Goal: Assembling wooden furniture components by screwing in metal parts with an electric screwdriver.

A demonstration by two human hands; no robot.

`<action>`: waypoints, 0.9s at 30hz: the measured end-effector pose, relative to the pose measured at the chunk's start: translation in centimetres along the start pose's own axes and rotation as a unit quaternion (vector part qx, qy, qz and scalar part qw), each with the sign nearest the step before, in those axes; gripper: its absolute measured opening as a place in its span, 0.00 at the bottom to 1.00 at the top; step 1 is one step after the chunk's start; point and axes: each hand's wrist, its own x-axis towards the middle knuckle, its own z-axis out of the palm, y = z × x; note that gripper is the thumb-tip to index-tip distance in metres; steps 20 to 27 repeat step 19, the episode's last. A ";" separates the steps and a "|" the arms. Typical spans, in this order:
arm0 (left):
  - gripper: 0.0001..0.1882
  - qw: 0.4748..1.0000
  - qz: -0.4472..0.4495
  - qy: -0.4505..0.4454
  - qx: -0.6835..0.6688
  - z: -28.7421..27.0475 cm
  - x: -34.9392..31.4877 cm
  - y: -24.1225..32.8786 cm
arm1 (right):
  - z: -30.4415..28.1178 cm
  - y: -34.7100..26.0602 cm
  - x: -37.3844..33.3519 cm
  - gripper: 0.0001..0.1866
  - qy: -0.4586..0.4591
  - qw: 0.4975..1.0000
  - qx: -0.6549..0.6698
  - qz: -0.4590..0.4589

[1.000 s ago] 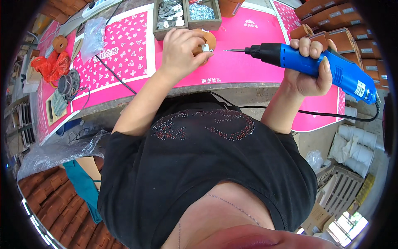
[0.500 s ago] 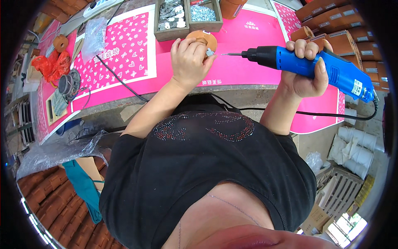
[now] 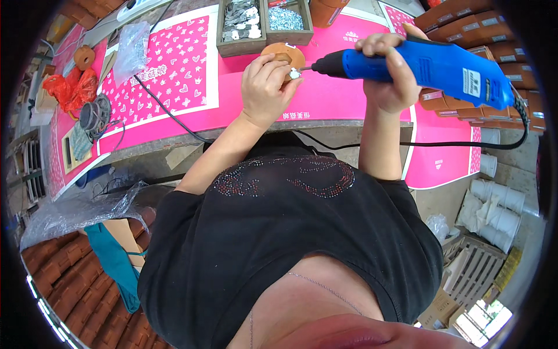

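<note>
My left hand (image 3: 266, 88) is closed around a round orange-brown wooden piece (image 3: 295, 54) with a hole in its middle, resting at the table's far side. Beside my thumb and fingertips, a small shiny metal plate (image 3: 294, 73) sits at the edge of that piece. My right hand (image 3: 394, 78) grips a blue electric screwdriver (image 3: 436, 67) with a black nose, held level and pointing left. Its bit reaches the metal plate; whether it sits in a screw is too small to tell.
Behind the wooden piece stand two open wooden boxes, one with metal plates (image 3: 241, 29), the other with screws (image 3: 285, 20). Orange-brown wooden parts (image 3: 465, 23) are stacked at right. The screwdriver's black cable (image 3: 465, 144) runs along the pink table (image 3: 343, 104). A red plastic bag (image 3: 72, 90) lies left.
My right hand has brought the electric screwdriver leftward and tilted it slightly, so its bit now meets the metal plate. My left hand and the wooden piece have stayed nearly still.
</note>
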 end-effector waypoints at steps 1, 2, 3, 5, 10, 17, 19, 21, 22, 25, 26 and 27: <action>0.14 1.000 -0.005 0.004 -0.005 0.1 0.0 0.0 | 0.0 0.3 0.1 0.27 -0.005 1.000 -0.016 0.003; 0.14 1.000 -0.009 0.004 -0.009 0.1 0.0 0.0 | 0.2 0.6 0.2 0.27 -0.010 0.999 -0.032 0.007; 0.14 1.000 -0.013 0.005 -0.012 0.1 -0.1 0.0 | 0.5 0.8 0.2 0.26 -0.004 1.000 -0.019 0.010; 0.14 1.000 -0.018 0.006 -0.016 0.1 0.0 0.1 | 0.7 1.2 0.3 0.25 -0.014 1.000 -0.010 0.020; 0.14 1.000 -0.024 0.007 -0.015 0.0 0.1 0.3 | 1.2 1.1 0.8 0.24 -0.036 0.998 -0.036 0.038; 0.14 0.999 -0.024 0.004 -0.021 0.0 0.2 0.2 | 2.0 1.8 1.1 0.30 -0.024 0.998 -0.027 0.058; 0.14 0.999 -0.029 -0.001 -0.019 -0.1 0.2 0.2 | 2.6 2.2 0.8 0.33 0.010 0.997 -0.018 0.068; 0.14 0.999 -0.029 -0.001 -0.019 -0.1 0.2 0.2 | 2.6 2.2 0.8 0.33 0.010 0.997 -0.018 0.068; 0.14 0.999 -0.029 -0.001 -0.019 -0.1 0.2 0.2 | 2.6 2.2 0.8 0.33 0.010 0.997 -0.018 0.068; 0.14 0.999 -0.029 -0.001 -0.019 -0.1 0.2 0.2 | 2.6 2.2 0.8 0.33 0.010 0.997 -0.018 0.068; 0.14 0.999 -0.029 -0.001 -0.019 -0.1 0.2 0.2 | 2.6 2.2 0.8 0.33 0.010 0.997 -0.018 0.068; 0.14 0.999 -0.029 -0.001 -0.019 -0.1 0.2 0.2 | 2.6 2.2 0.8 0.33 0.010 0.997 -0.018 0.068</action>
